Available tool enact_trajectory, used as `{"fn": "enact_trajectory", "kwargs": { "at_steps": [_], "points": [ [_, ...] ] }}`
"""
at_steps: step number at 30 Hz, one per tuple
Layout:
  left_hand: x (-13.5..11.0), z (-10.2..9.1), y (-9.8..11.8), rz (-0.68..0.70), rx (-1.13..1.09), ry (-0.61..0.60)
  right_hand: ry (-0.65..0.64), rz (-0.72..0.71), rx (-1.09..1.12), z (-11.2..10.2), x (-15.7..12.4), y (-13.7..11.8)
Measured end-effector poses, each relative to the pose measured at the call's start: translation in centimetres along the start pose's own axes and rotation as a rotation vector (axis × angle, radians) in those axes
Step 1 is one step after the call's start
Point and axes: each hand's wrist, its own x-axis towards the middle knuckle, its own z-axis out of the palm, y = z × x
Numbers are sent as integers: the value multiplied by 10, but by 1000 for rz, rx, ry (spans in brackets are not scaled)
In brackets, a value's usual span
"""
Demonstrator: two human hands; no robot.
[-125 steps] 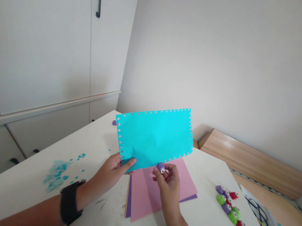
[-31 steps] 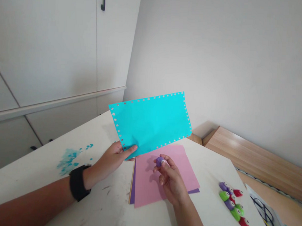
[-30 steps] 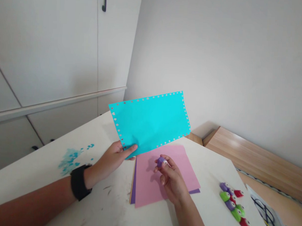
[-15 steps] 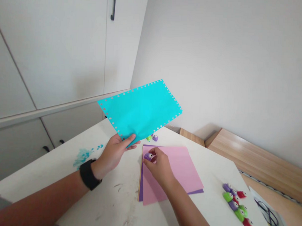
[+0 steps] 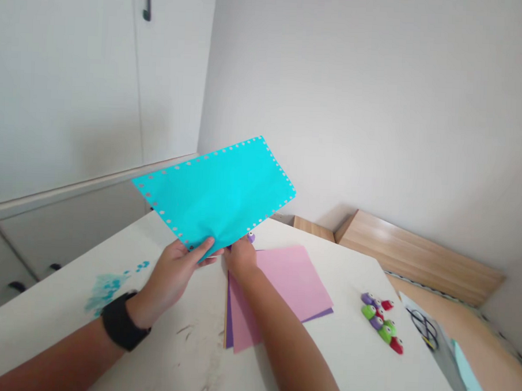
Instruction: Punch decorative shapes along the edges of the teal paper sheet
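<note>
The left hand (image 5: pixel 175 269) is pinching the near corner of the turquoise paper sheet (image 5: pixel 218 193), which is standing up beyond the fingertips. It is probably light, floppy and tearable at its punched edges. The right hand (image 5: pixel 240 255) is hiding its fingers beneath the sheet, so I cannot tell their grip.

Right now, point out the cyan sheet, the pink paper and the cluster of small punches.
cyan sheet (image 5: pixel 226 188), head view, middle of its face.
pink paper (image 5: pixel 292 277), head view, bare part of the top sheet.
small punches (image 5: pixel 376 323), head view, purple one mid-cluster.
</note>
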Motion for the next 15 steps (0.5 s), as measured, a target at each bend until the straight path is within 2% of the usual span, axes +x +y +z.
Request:
{"fn": "enact_trajectory", "kwargs": {
  "at_steps": [3, 6, 8, 10, 13, 15],
  "points": [
    [3, 1, -4, -2, 54, 8, 100, 12, 5, -10, -6, 3],
    [5, 4, -6, -18, 117, -24, 191, 37, -44, -42, -17, 20],
    [5, 5, -9, -70, 141, -45, 241, 77, -98, -77, -31, 42],
    [4, 5, -16, -173, 141, -84, 283, 168, -179, -123, -52, 72],
    [3, 2, -33, -350, 135, -237, 335, 369, -323, -198, -97, 126],
    [2, 0, -47, -420, 165, -333, 328, 498, -409, -243, -134, 160]
  ]
}}
